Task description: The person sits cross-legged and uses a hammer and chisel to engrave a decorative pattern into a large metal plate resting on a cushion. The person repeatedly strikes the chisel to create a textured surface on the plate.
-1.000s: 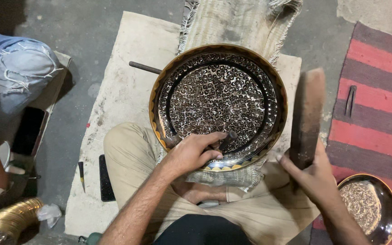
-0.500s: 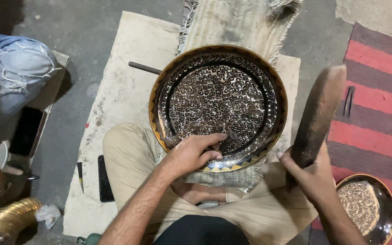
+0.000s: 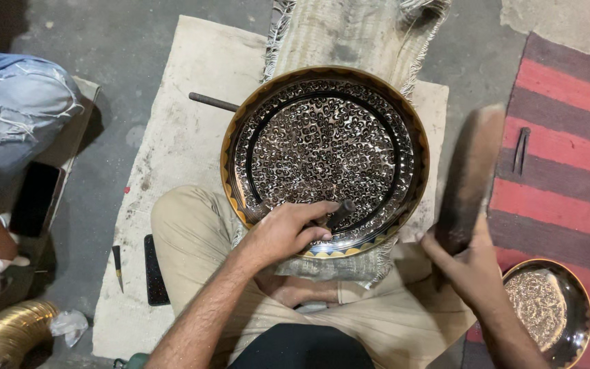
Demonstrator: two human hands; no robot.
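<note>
A large round metal tray (image 3: 324, 154) with dense engraved patterning and a gold rim rests on my lap, over a fringed cloth. My left hand (image 3: 283, 232) grips a short dark metal punch (image 3: 338, 211) whose tip sits on the tray's near rim. My right hand (image 3: 464, 263) holds a long dark wooden mallet (image 3: 471, 176), raised and blurred, to the right of the tray.
A dark metal rod (image 3: 214, 102) lies on the beige mat (image 3: 165, 143) left of the tray. A smaller engraved tray (image 3: 549, 306) sits on a red striped rug (image 3: 561, 157) at lower right. Another person's knee in torn jeans (image 3: 25, 106) is at left. A brass vessel (image 3: 9, 333) lies at lower left.
The mallet in my right hand has swung from upright to leaning right and lifted. My left hand and the punch stay at the tray's near rim.
</note>
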